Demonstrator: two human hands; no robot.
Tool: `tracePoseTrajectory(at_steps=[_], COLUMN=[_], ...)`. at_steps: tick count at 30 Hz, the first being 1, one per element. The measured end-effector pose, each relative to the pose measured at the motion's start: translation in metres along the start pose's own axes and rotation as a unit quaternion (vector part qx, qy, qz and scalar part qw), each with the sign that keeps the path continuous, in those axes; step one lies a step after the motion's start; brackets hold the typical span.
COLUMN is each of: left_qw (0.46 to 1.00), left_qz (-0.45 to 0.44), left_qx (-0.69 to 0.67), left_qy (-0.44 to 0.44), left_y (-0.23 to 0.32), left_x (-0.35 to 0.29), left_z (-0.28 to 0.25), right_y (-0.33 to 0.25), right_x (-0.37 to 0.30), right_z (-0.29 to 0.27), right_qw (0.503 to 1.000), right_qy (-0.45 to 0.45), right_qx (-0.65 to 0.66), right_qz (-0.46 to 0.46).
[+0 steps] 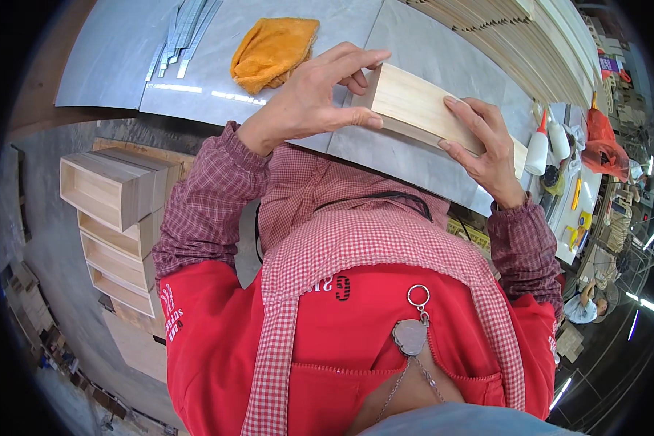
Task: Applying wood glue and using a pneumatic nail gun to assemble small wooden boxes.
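Note:
A long, pale wooden box [414,102] lies slantwise over the grey tabletop in front of me, a smooth side facing up. My left hand [320,94] spans its left end, thumb at the near edge and index finger at the far corner. Toward the other end, my right hand [487,149] grips the box with the thumb on the near side and the fingers across the top. The box's inside is hidden. Beyond my left wrist lies a folded orange cloth [272,54].
Thin metal strips [185,33] lie at the table's far left. Stacked wooden boards [516,36] fill the far right. White glue bottles [538,149] stand near an orange-red plastic bag [604,145]. More open wooden boxes [94,192] are stacked low at my left. Another person [585,305] is at the far right.

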State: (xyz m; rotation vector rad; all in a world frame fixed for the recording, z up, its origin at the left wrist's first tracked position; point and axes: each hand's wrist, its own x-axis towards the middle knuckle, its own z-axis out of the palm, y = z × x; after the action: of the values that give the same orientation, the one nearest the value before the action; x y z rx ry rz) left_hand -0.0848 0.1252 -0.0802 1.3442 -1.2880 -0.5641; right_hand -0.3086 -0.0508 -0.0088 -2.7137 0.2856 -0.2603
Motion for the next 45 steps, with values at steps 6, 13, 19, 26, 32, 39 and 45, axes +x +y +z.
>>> tracePoseTrajectory(at_steps=[6, 13, 19, 26, 32, 39, 45], left_qw=[1.0, 0.996, 0.996, 0.993, 0.992, 0.993, 0.994], left_qz=[0.003, 0.007, -0.01, -0.013, -0.021, -0.025, -0.024], left_qx=[-0.021, -0.091, -0.089, -0.117, -0.119, -0.106, -0.091], left_qy=[-0.005, 0.02, -0.011, 0.03, 0.036, 0.043, 0.048], left_y=[-0.005, -0.011, -0.008, -0.017, -0.018, -0.019, -0.024], left_x=[0.001, -0.001, 0.002, 0.003, 0.001, -0.005, -0.011], left_z=[0.001, 0.008, 0.008, 0.015, 0.011, 0.007, 0.009], right_y=[0.0, 0.003, 0.006, 0.022, 0.159, 0.215, 0.256], right_x=[0.001, 0.001, -0.001, -0.009, -0.196, -0.3, -0.298], right_z=[0.002, 0.004, 0.002, -0.017, -0.098, -0.063, -0.087], right_qw=[1.0, 0.999, 1.0, 0.994, 0.892, 0.781, 0.782], right_qy=[0.007, 0.02, 0.019, 0.089, 0.18, 0.05, 0.083], right_qx=[0.006, -0.008, -0.014, 0.05, -0.042, -0.272, -0.187], right_qz=[-0.006, -0.026, -0.02, -0.048, 0.413, 0.56, 0.589])
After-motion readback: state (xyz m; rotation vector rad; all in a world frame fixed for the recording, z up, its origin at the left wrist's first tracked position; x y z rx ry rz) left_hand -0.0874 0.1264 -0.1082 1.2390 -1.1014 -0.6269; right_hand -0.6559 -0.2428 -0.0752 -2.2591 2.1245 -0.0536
